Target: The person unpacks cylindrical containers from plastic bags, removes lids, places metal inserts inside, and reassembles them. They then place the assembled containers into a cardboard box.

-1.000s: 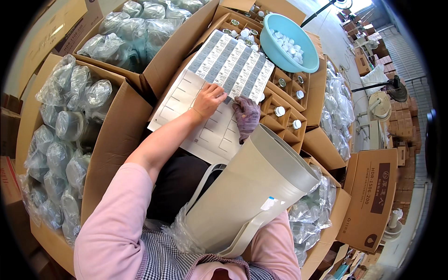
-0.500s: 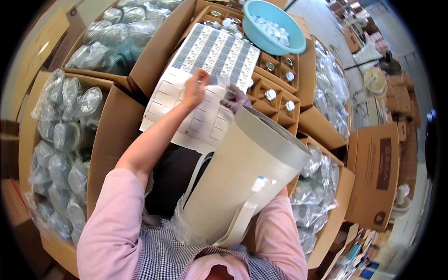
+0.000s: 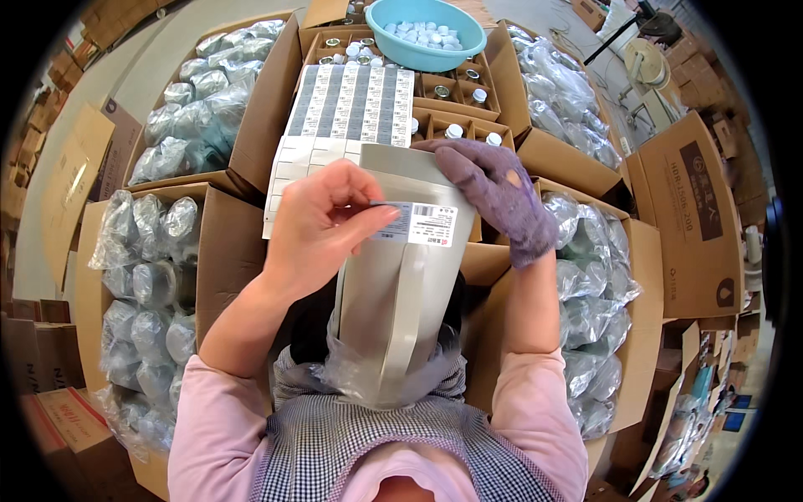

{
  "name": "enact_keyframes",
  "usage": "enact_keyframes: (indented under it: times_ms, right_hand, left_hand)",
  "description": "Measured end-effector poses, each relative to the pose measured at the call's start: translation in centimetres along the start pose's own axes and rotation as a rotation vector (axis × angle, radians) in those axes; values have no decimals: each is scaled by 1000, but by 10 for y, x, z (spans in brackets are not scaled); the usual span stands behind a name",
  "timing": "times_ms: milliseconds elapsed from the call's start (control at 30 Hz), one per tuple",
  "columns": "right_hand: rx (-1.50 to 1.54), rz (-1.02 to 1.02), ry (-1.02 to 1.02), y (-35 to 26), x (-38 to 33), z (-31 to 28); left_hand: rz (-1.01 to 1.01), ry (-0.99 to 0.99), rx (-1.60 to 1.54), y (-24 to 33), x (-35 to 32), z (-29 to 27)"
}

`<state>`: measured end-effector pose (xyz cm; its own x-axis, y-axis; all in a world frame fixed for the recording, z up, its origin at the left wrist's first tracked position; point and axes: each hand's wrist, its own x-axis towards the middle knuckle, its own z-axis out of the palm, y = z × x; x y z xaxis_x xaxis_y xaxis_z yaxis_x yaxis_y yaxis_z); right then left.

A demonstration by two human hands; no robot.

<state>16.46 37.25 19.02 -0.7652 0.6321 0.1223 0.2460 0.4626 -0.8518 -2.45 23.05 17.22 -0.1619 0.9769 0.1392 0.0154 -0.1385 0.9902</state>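
A tall beige vessel [image 3: 372, 289] with a long loop handle [image 3: 406, 305] stands tilted between my arms. A white and grey printed label [image 3: 432, 224] lies across its upper wall, above the handle. The bare fingers of my left hand [image 3: 322, 222] pinch the label's left end between thumb and forefinger. In a purple-grey glove, my right hand [image 3: 502, 197] curls over the vessel's upper right rim. Thin clear plastic film [image 3: 351, 368] bunches around the vessel's near end. Beyond it lies a sheet of labels [image 3: 351, 105], part of it bare backing.
A light blue basin [image 3: 389, 46] of small white caps rests on a divided carton holding capped bottles [image 3: 453, 131]. Open cartons of plastic-wrapped pieces stand to the left [image 3: 155, 284] and right [image 3: 585, 309]. A closed-sided brown carton [image 3: 690, 217] is farther right.
Both hands have left the label sheet for the vessel, which has turned more upright and toward the middle. The label now lies on its wall. My view has shifted.
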Motion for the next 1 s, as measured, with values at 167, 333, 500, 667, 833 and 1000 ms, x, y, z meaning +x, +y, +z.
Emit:
enact_keyframes:
  times_ms: [167,333,500,667,833,1000]
  right_hand:
    - [-88,-111,-61,20,4,-5]
    - [-275,-458,-38,34,-4,-9]
    - [-432,-835,51,44,-2,-14]
    - [-226,-349,-126,16,-4,-17]
    - [-9,-43,-232,2,-10,-20]
    - [-125,-100,-224,2,-9,-20]
  left_hand:
    - [17,-31,146,3,2,16]
    - [23,1,240,3,-1,23]
    - [-20,-14,225,1,-1,24]
    - [24,-10,281,0,1,23]
    - [35,7,324,3,1,26]
    - [46,2,337,2,1,27]
